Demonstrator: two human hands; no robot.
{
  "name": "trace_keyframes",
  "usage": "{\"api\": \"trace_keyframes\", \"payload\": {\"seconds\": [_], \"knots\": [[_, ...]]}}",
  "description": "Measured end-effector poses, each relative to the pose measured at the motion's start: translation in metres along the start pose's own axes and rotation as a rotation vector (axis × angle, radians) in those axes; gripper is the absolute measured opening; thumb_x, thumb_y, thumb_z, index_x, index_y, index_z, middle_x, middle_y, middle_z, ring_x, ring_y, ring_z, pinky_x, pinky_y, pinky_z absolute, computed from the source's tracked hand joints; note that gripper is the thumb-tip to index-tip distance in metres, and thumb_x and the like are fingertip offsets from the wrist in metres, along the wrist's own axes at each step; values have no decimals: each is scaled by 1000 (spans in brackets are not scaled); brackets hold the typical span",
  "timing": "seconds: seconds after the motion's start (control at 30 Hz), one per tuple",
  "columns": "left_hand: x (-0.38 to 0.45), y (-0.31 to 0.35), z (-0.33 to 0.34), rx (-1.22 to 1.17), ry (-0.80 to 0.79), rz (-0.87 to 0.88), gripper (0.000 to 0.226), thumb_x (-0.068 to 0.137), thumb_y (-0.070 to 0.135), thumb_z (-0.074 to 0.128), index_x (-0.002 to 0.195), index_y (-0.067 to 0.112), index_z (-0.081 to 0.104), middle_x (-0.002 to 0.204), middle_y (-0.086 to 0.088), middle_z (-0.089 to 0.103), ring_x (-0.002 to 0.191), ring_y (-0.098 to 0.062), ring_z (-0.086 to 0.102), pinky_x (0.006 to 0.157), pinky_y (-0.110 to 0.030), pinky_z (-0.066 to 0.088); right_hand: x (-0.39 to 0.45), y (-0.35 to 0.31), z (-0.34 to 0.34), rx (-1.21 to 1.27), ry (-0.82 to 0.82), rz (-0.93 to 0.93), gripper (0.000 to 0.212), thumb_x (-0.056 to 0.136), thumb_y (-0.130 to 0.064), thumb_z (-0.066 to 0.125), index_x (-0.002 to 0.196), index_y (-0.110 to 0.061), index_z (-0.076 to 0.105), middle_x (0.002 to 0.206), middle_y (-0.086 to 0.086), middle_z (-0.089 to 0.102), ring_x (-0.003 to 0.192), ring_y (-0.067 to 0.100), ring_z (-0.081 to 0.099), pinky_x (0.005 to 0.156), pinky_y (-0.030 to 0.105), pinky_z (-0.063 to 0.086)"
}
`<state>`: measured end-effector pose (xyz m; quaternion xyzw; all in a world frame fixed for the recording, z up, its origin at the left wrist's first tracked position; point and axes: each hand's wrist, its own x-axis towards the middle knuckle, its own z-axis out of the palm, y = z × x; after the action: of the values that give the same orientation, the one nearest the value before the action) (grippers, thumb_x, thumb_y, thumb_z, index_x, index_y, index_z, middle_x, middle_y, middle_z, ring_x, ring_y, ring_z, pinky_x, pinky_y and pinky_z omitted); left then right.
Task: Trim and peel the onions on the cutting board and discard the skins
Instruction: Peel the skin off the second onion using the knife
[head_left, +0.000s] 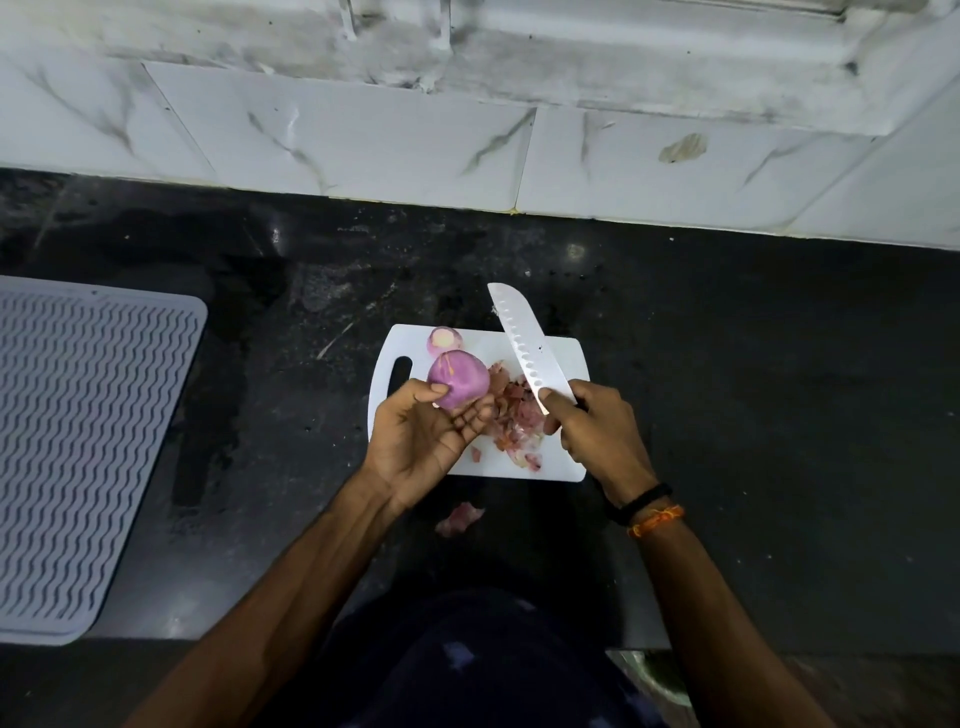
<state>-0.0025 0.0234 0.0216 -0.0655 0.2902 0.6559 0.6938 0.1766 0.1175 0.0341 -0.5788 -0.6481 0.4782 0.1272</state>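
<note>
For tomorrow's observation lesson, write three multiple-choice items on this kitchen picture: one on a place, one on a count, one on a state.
1. Where does the loose onion skin away from the pile lie?
A. On the grey mat
B. On the dark counter, nearer the person than the board
C. On the wall tiles

2. How many onions are in view?
A. One
B. Two
C. Four

3. What state is the onion in the left hand in?
A. Peeled
B. Sliced into rings
C. Covered in dry brown skin

Answers: 1 B, it lies on the counter off the cutting board. 2 B, the held onion plus a second onion on the board. 3 A, its surface is smooth purple, while the right hand holds the knife.
</note>
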Motion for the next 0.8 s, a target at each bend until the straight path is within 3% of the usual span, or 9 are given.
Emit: {"api": "trace_keyframes", "payload": {"seconds": [0.13, 0.2, 0.3, 0.43, 0.5, 0.6, 0.7, 0.8], "knots": [[1, 0, -1, -130, 16, 30, 49, 84, 14, 54, 131, -1, 51, 134, -29, 54, 129, -38, 53, 107, -44, 45, -8, 7, 3, -27, -4, -1, 28, 94, -35, 59, 81, -12, 66, 73, 2, 68, 56, 7, 56, 53, 22, 43], [2, 0, -3, -147, 23, 48, 47, 85, 13, 55, 129, -2, 53, 126, -28, 60, 124, -38, 56, 109, -45, 44, -10, 10, 3, -20, -2, 3, 27, 94, -35, 59, 81, -13, 66, 72, -1, 67, 56, 4, 56, 52, 18, 42], [3, -2, -6, -62, 60, 91, 44, 76, 6, 64, 120, 2, 60, 117, -23, 65, 112, -34, 63, 106, -44, 47, -12, 12, 3, -14, 0, -5, 25, 95, -36, 59, 86, -14, 66, 77, -4, 68, 56, 0, 56, 50, 12, 40], [3, -4, -7, 362, 49, 242, 57, 67, -8, 67, 122, 6, 59, 109, -7, 69, 97, -23, 64, 85, -35, 52, -12, 13, 4, 13, 6, 2, 24, 94, -36, 61, 88, -14, 67, 75, -4, 67, 55, 1, 57, 52, 15, 43], [4, -5, -10, 570, 52, 365, 71, 60, -14, 72, 127, 5, 58, 115, 0, 68, 104, -23, 64, 81, -36, 56, -12, 15, 6, 22, 9, 7, 22, 93, -36, 61, 88, -16, 68, 73, -3, 67, 56, 3, 58, 53, 19, 45], [4, -5, -13, 778, 39, 480, 79, 54, -20, 79, 126, 8, 59, 121, 6, 66, 113, -23, 63, 86, -43, 58, -14, 18, 8, 21, 2, 6, 19, 92, -35, 63, 94, -18, 69, 74, -4, 67, 60, 5, 59, 54, 19, 45], [4, -6, -13, 801, 11, 462, 78, 56, -27, 75, 123, 9, 56, 118, 7, 66, 110, -21, 65, 82, -40, 60, -16, 19, 10, 7, -9, 6, 20, 92, -35, 64, 99, -17, 69, 75, -4, 68, 60, 5, 60, 54, 19, 47], [2, -6, -14, 622, -15, 350, 78, 59, -24, 68, 127, 12, 54, 118, -4, 65, 107, -23, 64, 77, -33, 58, -18, 19, 12, -14, -16, 10, 25, 92, -36, 64, 108, -17, 68, 82, -4, 69, 68, 9, 63, 57, 24, 53]]}}
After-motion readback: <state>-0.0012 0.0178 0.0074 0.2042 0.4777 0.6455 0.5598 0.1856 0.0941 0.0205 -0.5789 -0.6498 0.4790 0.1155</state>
